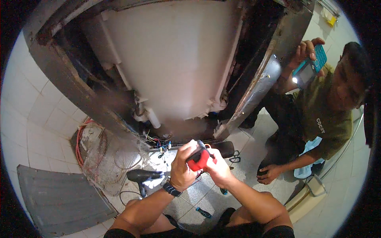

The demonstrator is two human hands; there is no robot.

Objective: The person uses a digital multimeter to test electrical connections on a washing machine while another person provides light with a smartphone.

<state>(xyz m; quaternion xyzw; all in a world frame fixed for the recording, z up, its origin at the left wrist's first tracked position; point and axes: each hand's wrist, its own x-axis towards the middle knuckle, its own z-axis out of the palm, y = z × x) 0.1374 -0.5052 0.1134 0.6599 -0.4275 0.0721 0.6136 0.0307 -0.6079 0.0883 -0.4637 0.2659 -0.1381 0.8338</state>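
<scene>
My left hand [183,168] and my right hand [220,171] are both closed round a red and black handheld device [199,162], the left on its left side and the right on its right. An orange piece shows at its top edge; its front is mostly hidden. Just beyond it, loose coloured wires with connectors [160,144] hang from the bottom of an opened appliance with a rusty metal frame [75,75] and a pale inner panel [166,55]. On the tiles to the left of my left wrist lies a black hair dryer [143,175].
A screwdriver [203,213] lies on the floor between my legs. Right of me, a crouching person [325,119] holds up a lit teal and grey phone [309,68]. Grey panel [63,198] and wire mesh [113,158] lie at left; a cream-coloured part [307,200] stands lower right.
</scene>
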